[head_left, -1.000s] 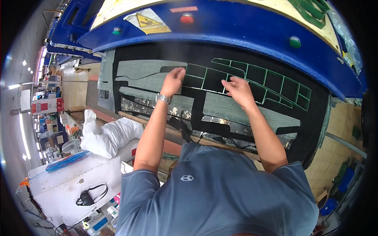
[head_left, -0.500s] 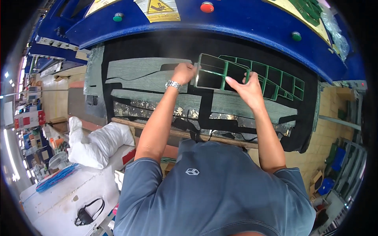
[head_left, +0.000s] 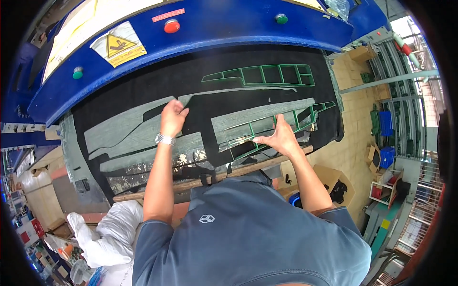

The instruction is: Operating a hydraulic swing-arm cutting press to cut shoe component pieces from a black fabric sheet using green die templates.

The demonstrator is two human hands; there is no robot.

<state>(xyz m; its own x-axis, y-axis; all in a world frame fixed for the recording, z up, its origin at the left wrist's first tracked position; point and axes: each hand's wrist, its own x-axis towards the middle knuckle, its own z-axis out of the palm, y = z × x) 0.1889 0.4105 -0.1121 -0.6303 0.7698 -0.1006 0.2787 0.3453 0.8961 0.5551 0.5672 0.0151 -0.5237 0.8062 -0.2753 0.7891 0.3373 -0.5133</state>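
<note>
My right hand [head_left: 279,136] grips a green-edged cutting die [head_left: 251,128], a long tapered frame with cross bars, thumb and fingers over its bars. It is tilted above the near right part of the black sheet material [head_left: 195,126]. A second green cutting die [head_left: 262,75] lies flat on the black material farther back. My left hand [head_left: 172,118], a watch on its wrist, is over the left middle of the material, beside a cut-out edge. Its fingers are loosely bent, thumb apart, with nothing visible in them. Through the cut-outs shows a scratched grey-green board [head_left: 143,121].
Beyond the material runs a blue machine beam [head_left: 214,40] with a red button [head_left: 172,26], green buttons and a yellow warning sign [head_left: 122,45]. A wooden strip [head_left: 191,180] edges the near side. A white sack [head_left: 107,233] lies at left; a cardboard box [head_left: 336,183] stands at right.
My right hand has brought one die nearer to me, apart from the other, which lies farther back. My left hand has come off the die. The view has swung to the right.
</note>
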